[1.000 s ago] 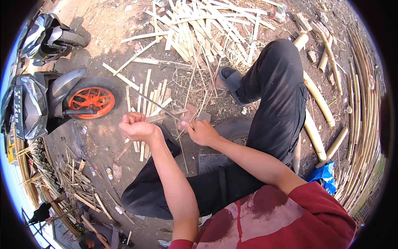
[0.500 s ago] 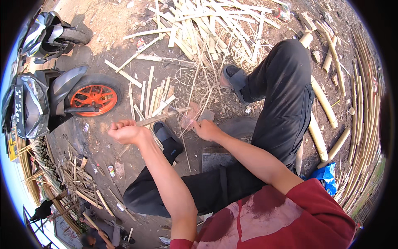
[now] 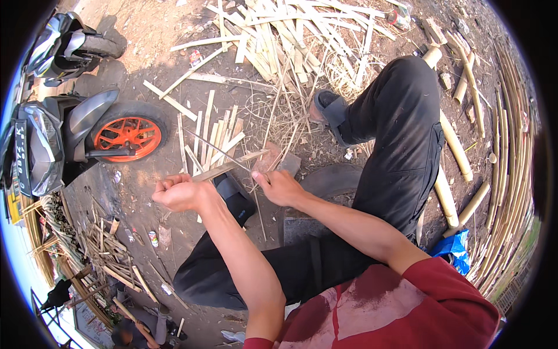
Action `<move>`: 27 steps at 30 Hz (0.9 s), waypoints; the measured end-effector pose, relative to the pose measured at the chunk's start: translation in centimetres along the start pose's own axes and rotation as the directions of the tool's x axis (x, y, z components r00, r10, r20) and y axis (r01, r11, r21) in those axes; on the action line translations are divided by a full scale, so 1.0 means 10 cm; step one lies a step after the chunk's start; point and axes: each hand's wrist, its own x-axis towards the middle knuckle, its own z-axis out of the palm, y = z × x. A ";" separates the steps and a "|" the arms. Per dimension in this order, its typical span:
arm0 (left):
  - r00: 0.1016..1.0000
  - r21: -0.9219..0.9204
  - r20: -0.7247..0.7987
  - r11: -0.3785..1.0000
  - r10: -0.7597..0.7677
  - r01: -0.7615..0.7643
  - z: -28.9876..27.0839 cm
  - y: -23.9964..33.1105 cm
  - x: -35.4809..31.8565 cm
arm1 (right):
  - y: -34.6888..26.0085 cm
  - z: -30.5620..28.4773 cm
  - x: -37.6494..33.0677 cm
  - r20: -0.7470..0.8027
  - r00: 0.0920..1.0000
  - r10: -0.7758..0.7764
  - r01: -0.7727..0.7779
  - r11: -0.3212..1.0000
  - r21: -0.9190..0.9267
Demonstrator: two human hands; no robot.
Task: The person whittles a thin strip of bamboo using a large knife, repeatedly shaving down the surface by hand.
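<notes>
Person's sitting on the dirt in black trousers (image 3: 401, 151) and a red shirt (image 3: 407, 314), both arms out front. Left hand (image 3: 180, 192) is fisted tight around the near end of a thin bamboo strip (image 3: 232, 166), which runs up and to the right from the fist, slightly tilted. Right hand (image 3: 279, 186) is closed too, fingers curled right at the strip's far end. Can't tell if there's a blade in it, too small to see. Hands are apart, w/ the strip spanning the gap betw them, just above the left foot in a dark sandal (image 3: 235, 195).

Other stuff: small bundle of cut bamboo slats (image 3: 212, 131) on the ground just past the hands, big messy pile of split bamboo (image 3: 290, 35) further out. Round bamboo poles (image 3: 459, 151) along the right side. Scooter w/ an orange wheel (image 3: 129, 132) parked on the left.
</notes>
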 end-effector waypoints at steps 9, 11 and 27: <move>0.999 -0.033 0.041 0.999 0.025 -0.024 -0.01 0.01 -0.08 | -0.10 -0.02 0.03 0.003 0.999 -0.044 0.044 0.999 -0.031; 0.997 0.016 0.068 1.000 0.018 -0.019 -0.08 -0.08 -0.13 | -0.06 0.10 -0.06 -0.108 0.976 -0.190 0.192 0.981 0.008; 0.998 -0.049 0.068 0.999 0.016 -0.012 -0.11 0.06 -0.08 | 0.34 0.17 0.05 0.042 0.997 -0.058 0.062 0.992 -0.107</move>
